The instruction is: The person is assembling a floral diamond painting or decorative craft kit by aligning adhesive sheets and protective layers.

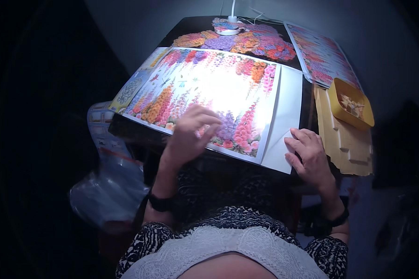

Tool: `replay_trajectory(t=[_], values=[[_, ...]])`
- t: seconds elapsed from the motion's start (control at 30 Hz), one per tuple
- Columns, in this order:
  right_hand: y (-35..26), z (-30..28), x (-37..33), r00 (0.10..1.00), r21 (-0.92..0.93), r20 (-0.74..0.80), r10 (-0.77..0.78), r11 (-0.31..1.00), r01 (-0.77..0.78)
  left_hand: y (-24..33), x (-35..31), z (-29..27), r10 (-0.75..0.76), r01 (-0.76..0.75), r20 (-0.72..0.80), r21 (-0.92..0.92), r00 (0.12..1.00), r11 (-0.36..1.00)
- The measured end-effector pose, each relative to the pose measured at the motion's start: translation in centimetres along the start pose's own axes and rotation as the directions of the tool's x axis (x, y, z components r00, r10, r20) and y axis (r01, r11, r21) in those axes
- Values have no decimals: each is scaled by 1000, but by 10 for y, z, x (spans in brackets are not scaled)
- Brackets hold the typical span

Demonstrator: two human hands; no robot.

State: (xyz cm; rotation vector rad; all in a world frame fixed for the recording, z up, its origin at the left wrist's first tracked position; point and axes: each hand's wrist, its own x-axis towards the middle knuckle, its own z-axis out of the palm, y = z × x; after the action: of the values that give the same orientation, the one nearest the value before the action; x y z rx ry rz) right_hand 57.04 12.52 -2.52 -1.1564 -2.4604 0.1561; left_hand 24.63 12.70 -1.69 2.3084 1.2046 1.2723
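A large glossy sheet point(160, 104) printed with colourful tall flowers and dragonflies lies flat on the dark table, its middle washed out by lamp glare. Beneath its right side shows a plain white sheet point(288, 100). My left hand point(194, 130) is over the near edge of the flower sheet, fingers loosely bent, thumb apart, with nothing visible in it. Whether it touches the paper I cannot tell. At the near right corner of the white sheet, my right hand point(308, 153) rests with its fingers spread on the edge.
Cut-out flower pieces point(219, 43) are piled at the back around a white lamp base point(228, 30). More printed sheets point(319, 51) lie back right. A yellow box point(354, 122) holding small scraps sits on brown paper point(330, 149). Clear plastic point(109, 193) hangs lower left.
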Motion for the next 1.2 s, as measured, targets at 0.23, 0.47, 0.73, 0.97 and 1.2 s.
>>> replay_trajectory(t=[0.23, 0.47, 0.73, 0.97, 1.2], values=[[16, 11, 23, 997, 86, -28, -70, 994, 72, 14, 30, 44, 262, -279, 421, -22, 868, 960], [2, 18, 42, 997, 137, -35, -64, 988, 68, -7, 18, 42, 258, -269, 376, -23, 890, 963], [-20, 25, 45, 998, 226, 27, 56, 972, -61, -19, 1, 34, 324, -370, 396, 42, 859, 928], [-19, 26, 53, 998, 232, 21, 65, 970, -68, -22, 6, 32, 380, -436, 365, 84, 850, 896], [-19, 16, 42, 999, 283, 29, 16, 959, -23, -7, 8, 34, 288, -311, 407, -9, 867, 950]])
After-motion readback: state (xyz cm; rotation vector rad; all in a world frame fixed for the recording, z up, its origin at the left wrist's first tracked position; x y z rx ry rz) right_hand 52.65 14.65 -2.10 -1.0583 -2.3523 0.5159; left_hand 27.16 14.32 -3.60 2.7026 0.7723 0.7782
